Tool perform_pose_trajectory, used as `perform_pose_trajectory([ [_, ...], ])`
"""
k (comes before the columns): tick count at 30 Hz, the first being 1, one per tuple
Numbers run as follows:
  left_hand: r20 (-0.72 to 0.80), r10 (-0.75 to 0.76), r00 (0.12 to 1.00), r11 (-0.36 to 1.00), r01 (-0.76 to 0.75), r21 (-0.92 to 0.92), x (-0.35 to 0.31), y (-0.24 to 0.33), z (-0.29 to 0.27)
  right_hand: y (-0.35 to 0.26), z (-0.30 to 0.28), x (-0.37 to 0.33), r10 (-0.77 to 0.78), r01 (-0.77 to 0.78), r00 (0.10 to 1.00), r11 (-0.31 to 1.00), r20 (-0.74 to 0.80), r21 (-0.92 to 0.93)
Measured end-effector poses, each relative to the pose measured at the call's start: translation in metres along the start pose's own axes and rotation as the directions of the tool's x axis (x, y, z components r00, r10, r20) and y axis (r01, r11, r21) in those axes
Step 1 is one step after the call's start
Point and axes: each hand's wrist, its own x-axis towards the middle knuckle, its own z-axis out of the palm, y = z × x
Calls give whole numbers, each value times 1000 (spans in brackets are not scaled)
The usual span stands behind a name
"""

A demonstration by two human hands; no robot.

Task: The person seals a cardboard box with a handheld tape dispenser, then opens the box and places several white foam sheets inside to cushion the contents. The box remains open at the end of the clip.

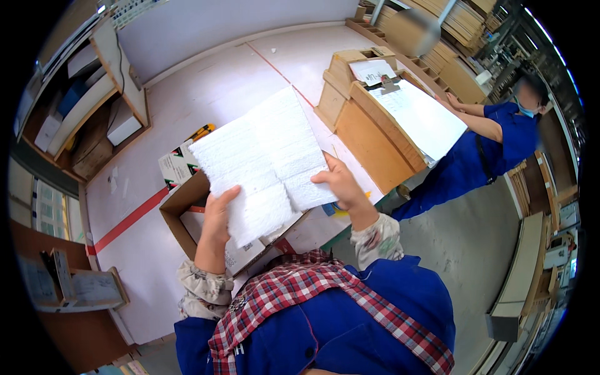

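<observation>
A white, rough-textured foam sheet (256,150) is stretched between my two hands, above the table. A crease runs down its middle, and a split opens at the near edge. My left hand (217,212) grips the near left edge, thumb on top. On the right edge, my right hand (342,182) pinches the sheet in the same way. Beneath the sheet stands an open cardboard box (177,209) with white, printed pieces inside; the sheet and my left arm hide part of it. Something blue and yellow (337,210) shows beside my right wrist.
A small printed carton (177,165) and a yellow-and-black tool (201,132) lie left of the sheet. To the right, a slanted wooden stand (381,134) carries clipped papers (415,112). A co-worker in blue (481,156) stands beyond it. Wooden shelving (115,87) sits at the far left.
</observation>
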Motion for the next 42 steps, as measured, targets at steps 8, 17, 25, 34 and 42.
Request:
perform_pose_trajectory([
  [8,90,-140,986,948,160,-276,5,-18,-23,51,-90,22,119,-68,989,900,-93,431],
  [17,-7,-192,981,954,185,-234,10,-35,-22,100,-131,20,-345,-370,653,632,-674,-681],
  [25,41,-203,978,947,207,-247,-6,-33,-9,31,14,-20,-282,195,955,829,-89,-524],
  [34,64,-154,986,961,165,-223,-9,-39,-3,65,44,-25,-184,206,978,733,102,-648],
  [42,51,-93,994,988,99,-119,-2,-38,-16,50,39,-20,-182,180,982,796,55,-578],
])
